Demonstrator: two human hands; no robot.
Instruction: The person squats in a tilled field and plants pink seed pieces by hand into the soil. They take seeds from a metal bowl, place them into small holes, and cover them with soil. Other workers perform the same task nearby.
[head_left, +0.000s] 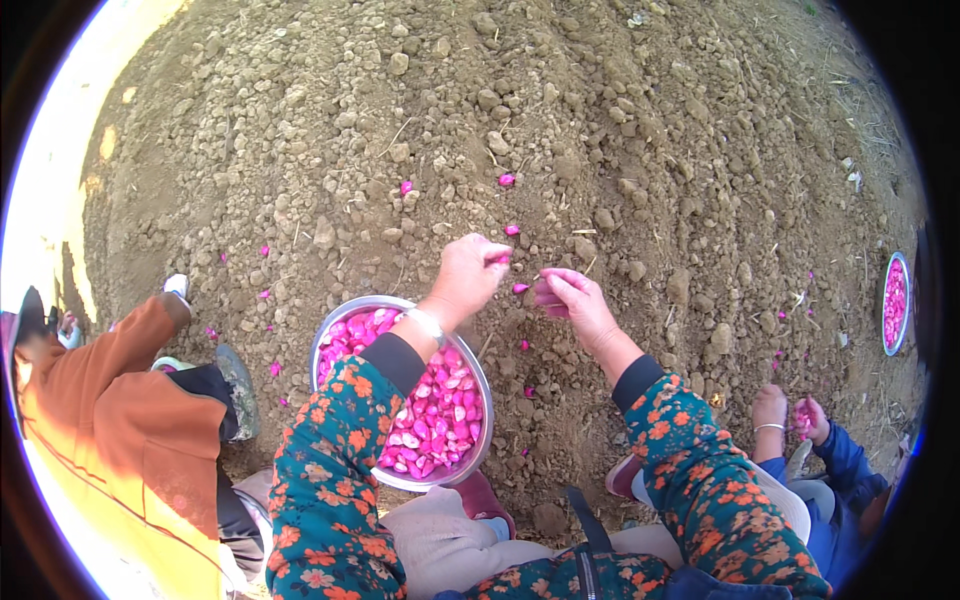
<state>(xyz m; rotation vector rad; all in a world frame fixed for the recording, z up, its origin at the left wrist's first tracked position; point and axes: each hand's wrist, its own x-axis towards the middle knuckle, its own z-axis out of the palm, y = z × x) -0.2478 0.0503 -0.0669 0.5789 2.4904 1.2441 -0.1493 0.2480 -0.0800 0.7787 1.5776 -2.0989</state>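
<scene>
My left hand (469, 277) is above the soil, pinching a bright pink garlic clove (501, 259) between thumb and fingers. To its right, my right hand (574, 304) hovers with curled, pink-stained fingers; whether anything is inside them is hidden. A single pink clove (520, 288) shows just left of its fingertips. Under my left forearm stands a round metal basin (488, 405) filled with pink-coated cloves (439, 420). More cloves lie spaced out in a line on the soil, such as one clove (512, 229) beyond my hands and another clove (529, 391) nearer my feet.
Cloddy tilled soil (450, 112) stretches ahead. At left crouches a person in an orange-brown coat (142, 420), with scattered cloves (275, 368) nearby. At right, another person's hands (810, 420) hold pink cloves. A second basin (906, 300) of cloves stands at far right.
</scene>
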